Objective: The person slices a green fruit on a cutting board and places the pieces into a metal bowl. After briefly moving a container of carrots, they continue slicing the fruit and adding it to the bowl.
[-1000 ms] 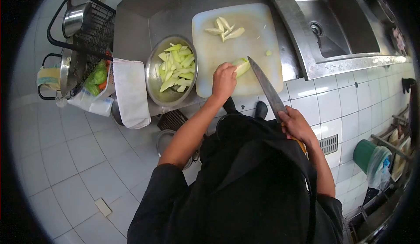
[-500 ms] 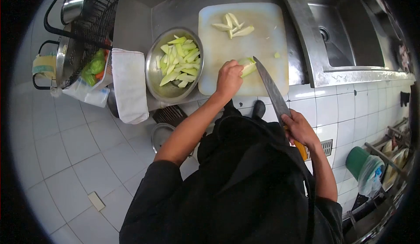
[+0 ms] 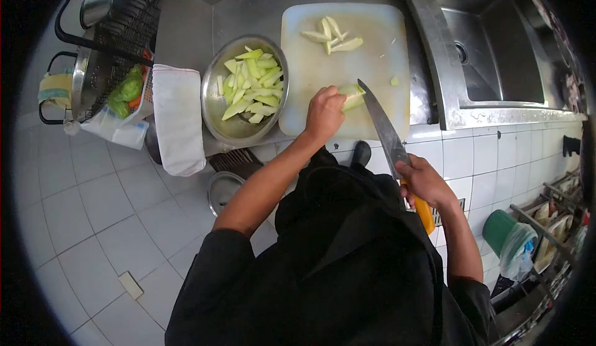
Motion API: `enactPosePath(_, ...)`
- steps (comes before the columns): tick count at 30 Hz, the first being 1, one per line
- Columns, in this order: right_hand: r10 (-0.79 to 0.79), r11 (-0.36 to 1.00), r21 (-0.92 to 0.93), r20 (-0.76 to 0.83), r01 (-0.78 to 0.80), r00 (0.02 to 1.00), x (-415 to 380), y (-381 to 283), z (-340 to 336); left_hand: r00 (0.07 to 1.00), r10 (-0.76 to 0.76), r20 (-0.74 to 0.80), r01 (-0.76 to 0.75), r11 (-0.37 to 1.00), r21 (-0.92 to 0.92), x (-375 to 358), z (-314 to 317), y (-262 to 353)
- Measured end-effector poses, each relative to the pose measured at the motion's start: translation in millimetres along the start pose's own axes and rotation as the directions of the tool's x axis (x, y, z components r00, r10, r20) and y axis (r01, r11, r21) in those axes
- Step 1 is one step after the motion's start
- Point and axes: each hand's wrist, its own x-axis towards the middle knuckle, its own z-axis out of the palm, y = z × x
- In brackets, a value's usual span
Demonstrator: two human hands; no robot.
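On the white cutting board point(image 3: 304, 60), my left hand point(image 3: 325, 116) is closed around a pale green vegetable piece point(image 3: 352, 96), fingers at its left end. My right hand point(image 3: 425, 183) grips the yellow handle of a large knife point(image 3: 385, 125). The blade slants up and left, its tip at the right end of the piece; whether it touches cannot be made out. Several cut wedges point(image 3: 335, 37) lie in a cluster near the board's far edge, and a small green scrap point(image 3: 394, 81) rests at the right. Left of the board, a steel bowl point(image 3: 209, 110) holds many pale green wedges point(image 3: 251, 85).
A folded white cloth point(image 3: 178, 116) hangs over the counter edge. Farther left stands a black wire rack point(image 3: 133, 23) with pots, near a bag of green and orange vegetables point(image 3: 128, 91). A steel sink point(image 3: 496, 48) is at the right. A green bucket point(image 3: 498, 229) stands lower right.
The view has shifted slightly. Both hands hold nearly the same pose, with the vegetable piece and the knife in almost the same places on the board.
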Motion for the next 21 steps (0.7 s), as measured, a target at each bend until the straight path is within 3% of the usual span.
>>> enactPosePath(21, -0.004, 0.999, -0.051, 0.037, 0.006, 0.999, 13, -3, -6, 0.999, 0.012, 0.033, -0.012, 1.0, -0.011, 2, -1, -9)
